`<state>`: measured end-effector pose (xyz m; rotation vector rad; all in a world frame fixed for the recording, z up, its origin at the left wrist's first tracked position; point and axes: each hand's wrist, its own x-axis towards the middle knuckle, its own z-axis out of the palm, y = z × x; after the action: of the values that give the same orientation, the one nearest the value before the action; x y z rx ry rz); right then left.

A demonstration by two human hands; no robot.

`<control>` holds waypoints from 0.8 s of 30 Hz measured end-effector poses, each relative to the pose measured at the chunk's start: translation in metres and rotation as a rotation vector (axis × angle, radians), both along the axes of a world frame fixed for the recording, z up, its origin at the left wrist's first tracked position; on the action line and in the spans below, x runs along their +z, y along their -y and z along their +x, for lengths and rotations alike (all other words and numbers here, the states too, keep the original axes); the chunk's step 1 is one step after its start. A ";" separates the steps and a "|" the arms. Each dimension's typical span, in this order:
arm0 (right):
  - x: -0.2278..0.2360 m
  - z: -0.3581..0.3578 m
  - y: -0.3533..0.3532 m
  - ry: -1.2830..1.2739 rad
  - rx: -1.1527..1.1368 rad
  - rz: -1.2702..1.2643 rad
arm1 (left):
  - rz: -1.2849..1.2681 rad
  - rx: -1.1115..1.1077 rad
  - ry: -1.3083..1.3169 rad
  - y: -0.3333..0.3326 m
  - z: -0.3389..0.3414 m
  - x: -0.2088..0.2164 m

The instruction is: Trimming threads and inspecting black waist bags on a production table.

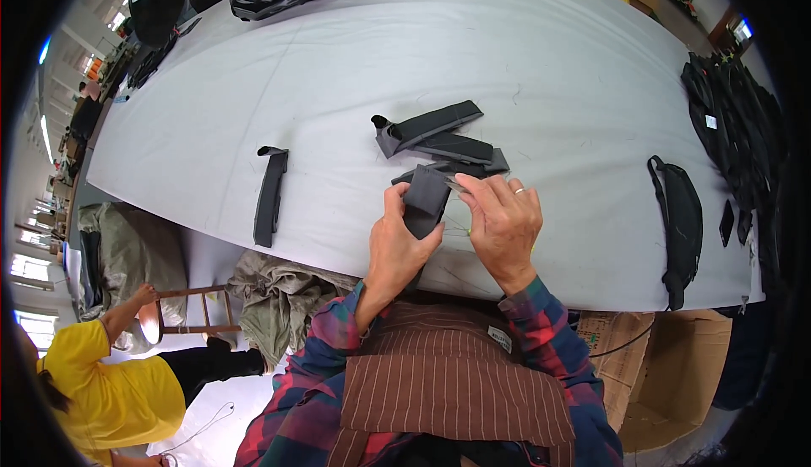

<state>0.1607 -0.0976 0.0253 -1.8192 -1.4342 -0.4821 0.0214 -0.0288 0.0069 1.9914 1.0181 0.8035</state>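
Near the table's front edge, my left hand (395,245) grips a dark grey folded fabric strip (427,191), thumb on one side and fingers on the other. My right hand (505,220), with a ring on one finger, is closed in a pinch at the strip's right edge. A small thin grey tip, like that of thread snips (454,184), shows at its fingertips; the rest is hidden in the hand. Loose threads hang below it. Just beyond lie several similar black strips (439,126) in an overlapping pile. Another black strip (270,196) lies alone to the left.
The wide table has a pale cloth cover (355,70). A black waist bag (678,230) and a heap of black bags (731,129) lie at the right. An open cardboard box (676,374) stands below. At the lower left is a person in yellow (127,382) beside a wooden stool (198,311).
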 end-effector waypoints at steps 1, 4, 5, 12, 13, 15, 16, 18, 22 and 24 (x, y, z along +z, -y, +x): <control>0.000 0.001 0.001 0.002 -0.011 -0.004 | 0.002 -0.003 0.001 0.001 0.000 0.000; -0.002 0.003 0.000 0.000 -0.013 0.006 | -0.006 -0.006 -0.007 0.000 0.000 0.000; -0.002 0.003 -0.001 -0.002 -0.010 0.006 | -0.014 -0.001 -0.007 0.000 -0.001 0.000; -0.002 0.006 0.001 -0.548 0.167 0.081 | -0.781 -0.122 0.442 -0.021 -0.012 0.007; -0.003 0.005 0.001 -0.824 0.250 0.098 | -0.856 -0.110 0.530 -0.026 -0.015 0.005; -0.005 0.004 0.003 -0.940 0.318 0.046 | -0.910 -0.032 0.568 -0.032 -0.017 0.012; -0.006 0.003 0.004 -1.053 0.378 -0.006 | -0.908 -0.026 0.570 -0.034 -0.019 0.012; -0.006 -0.004 0.003 -1.036 0.400 -0.052 | -0.922 -0.072 0.610 -0.038 -0.022 0.011; -0.013 -0.011 0.002 -1.065 0.428 -0.136 | -0.961 -0.061 0.623 -0.041 -0.024 0.006; -0.013 -0.010 0.003 -1.047 0.411 -0.166 | -0.892 -0.059 0.732 -0.040 -0.020 0.002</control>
<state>0.1510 -0.1002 0.0118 -1.4364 -1.0268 0.7294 0.0011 0.0113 0.0085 0.8544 0.6771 0.7625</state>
